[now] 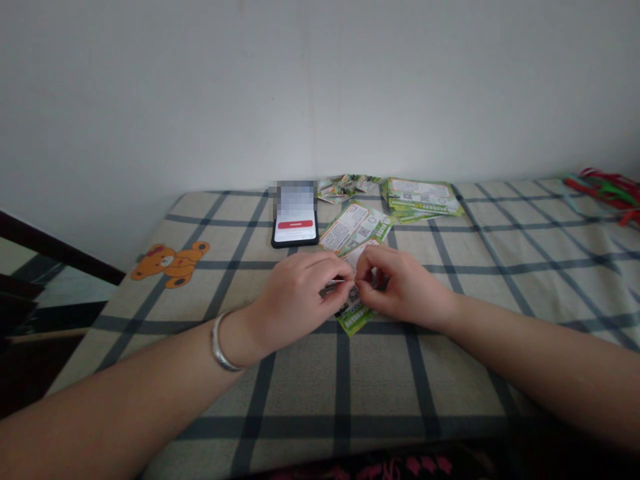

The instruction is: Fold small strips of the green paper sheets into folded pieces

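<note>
My left hand (297,297) and my right hand (400,287) meet at the middle of the table, fingers pinched on a green and white printed leaflet (356,319) that lies on the checked tablecloth (450,373). Both hands grip the same leaflet at its upper part; its green lower end sticks out below them. A silver bangle (220,343) sits on my left wrist. Another flat leaflet (356,228) lies just beyond the hands.
A phone (295,215) with a lit screen lies behind the hands. A stack of leaflets (423,198) and several folded ones (345,187) sit near the wall. Red and green strips (607,190) lie at the far right. The table's left edge drops off by a dark rail (55,250).
</note>
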Available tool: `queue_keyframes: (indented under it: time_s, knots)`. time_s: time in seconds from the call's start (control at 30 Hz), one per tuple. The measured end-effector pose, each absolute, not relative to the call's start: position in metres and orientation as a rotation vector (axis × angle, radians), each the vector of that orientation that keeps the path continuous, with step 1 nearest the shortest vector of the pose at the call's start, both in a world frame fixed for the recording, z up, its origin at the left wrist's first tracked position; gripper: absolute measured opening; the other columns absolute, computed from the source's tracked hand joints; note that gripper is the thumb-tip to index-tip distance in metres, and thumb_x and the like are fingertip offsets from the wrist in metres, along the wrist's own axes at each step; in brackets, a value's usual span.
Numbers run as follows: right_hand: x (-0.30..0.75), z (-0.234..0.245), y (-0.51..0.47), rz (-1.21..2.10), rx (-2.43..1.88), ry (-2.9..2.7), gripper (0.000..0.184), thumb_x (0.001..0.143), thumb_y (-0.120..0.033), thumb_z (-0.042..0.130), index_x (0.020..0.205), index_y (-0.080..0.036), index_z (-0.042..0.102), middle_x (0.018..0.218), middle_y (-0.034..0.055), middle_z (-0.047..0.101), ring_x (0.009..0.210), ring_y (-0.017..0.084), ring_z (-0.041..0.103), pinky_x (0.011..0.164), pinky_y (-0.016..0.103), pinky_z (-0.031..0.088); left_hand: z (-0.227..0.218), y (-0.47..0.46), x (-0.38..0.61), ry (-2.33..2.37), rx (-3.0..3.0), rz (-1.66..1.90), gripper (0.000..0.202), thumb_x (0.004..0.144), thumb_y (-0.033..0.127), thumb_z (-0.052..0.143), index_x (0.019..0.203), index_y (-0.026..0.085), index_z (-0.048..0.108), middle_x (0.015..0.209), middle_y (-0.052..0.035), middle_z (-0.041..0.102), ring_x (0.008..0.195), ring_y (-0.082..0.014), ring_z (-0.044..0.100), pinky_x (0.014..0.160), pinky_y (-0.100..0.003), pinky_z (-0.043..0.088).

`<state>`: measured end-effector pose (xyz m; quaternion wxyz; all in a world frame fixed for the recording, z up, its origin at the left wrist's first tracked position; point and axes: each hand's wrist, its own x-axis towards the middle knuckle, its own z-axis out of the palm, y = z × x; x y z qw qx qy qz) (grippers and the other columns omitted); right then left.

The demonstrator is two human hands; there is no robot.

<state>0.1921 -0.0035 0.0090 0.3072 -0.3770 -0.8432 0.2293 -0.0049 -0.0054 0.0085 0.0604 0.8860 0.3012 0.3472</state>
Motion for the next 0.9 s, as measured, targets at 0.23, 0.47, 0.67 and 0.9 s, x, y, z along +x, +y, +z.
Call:
queue_keyframes:
  time_s: [0.23, 0.47, 0.67, 0.9]
  knots:
    - [0.1936, 0.0072, -0.0022, 0.635, -0.986, -2.232, 0.006, 0.074, -0.013, 0.056, 0.074, -0.018, 0.053, 0.070, -0.0028, 0.055, 0.062, 0.008, 0.049, 0.058, 0.022, 0.037, 0.0098, -0.0059, -0.0045, 0.909, 2.657, 1.045, 0.007, 0.085, 0.012, 0.058, 0.079, 0.015, 0.061, 0.078, -0.0025, 0.066, 0.073, -0.0134, 0.061, 0.068, -0.025, 0.046]
    - [0.1967, 0.0055, 0.0010, 0.605, -0.959, -2.247, 0.009, 0.072, -0.010, 0.056, 0.076, -0.018, 0.052, 0.071, -0.0026, 0.054, 0.062, 0.008, 0.048, 0.058, 0.022, 0.037, 0.0099, -0.0040, -0.0066, 0.924, 2.646, 1.044, 0.006, 0.085, 0.013, 0.058, 0.081, 0.015, 0.061, 0.079, -0.0018, 0.065, 0.074, -0.0133, 0.060, 0.068, -0.026, 0.046]
    - [0.1987, 0.0041, 0.0020, 0.636, -0.931, -2.227, 0.011, 0.072, -0.008, 0.054, 0.077, -0.018, 0.052, 0.074, -0.0018, 0.054, 0.063, 0.009, 0.049, 0.059, 0.022, 0.039, 0.0099, -0.0039, -0.0070, 0.948, 2.588, 1.039, 0.005, 0.085, 0.013, 0.058, 0.081, 0.016, 0.061, 0.080, -0.0015, 0.065, 0.074, -0.0127, 0.060, 0.068, -0.025, 0.045]
    - [0.2004, 0.0030, 0.0014, 0.623, -0.894, -2.230, 0.013, 0.072, -0.007, 0.053, 0.078, -0.018, 0.051, 0.075, -0.0013, 0.054, 0.065, 0.009, 0.050, 0.060, 0.023, 0.040, 0.0089, -0.0036, -0.0070, 0.978, 2.536, 1.044, 0.006, 0.084, 0.012, 0.058, 0.081, 0.016, 0.061, 0.080, -0.0001, 0.065, 0.075, -0.0116, 0.060, 0.069, -0.024, 0.045]
